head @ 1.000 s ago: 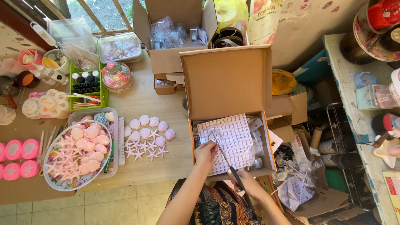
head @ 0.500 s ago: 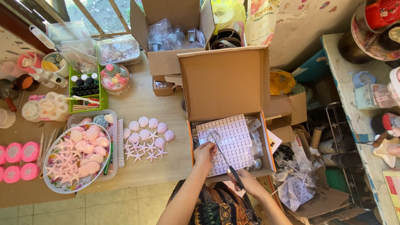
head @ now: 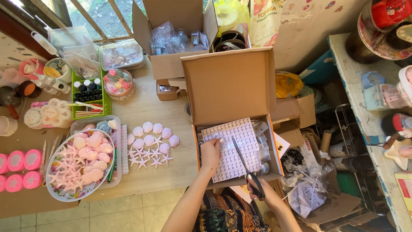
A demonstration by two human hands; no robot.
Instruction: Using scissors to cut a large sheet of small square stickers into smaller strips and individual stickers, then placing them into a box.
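Note:
My left hand (head: 211, 153) grips the left edge of a white sheet of small printed stickers (head: 234, 148) that lies inside an open cardboard box (head: 229, 86). My right hand (head: 259, 190) holds black-handled scissors (head: 246, 165) by the handles. The blades point up and left over the sheet, near its middle. The box lid stands up behind the sheet. Small clear packets fill the right side of the box.
Pink shell and star shapes (head: 150, 144) lie on the wooden table (head: 146, 107), with a bowl (head: 79, 165) of more to the left. Another open box (head: 174, 38) stands behind. A green tray (head: 90, 96), cups and pink round moulds (head: 19, 167) crowd the left. Clutter sits right.
Both hands stay at the box. The scissors and sheet have barely shifted; the view is almost the same.

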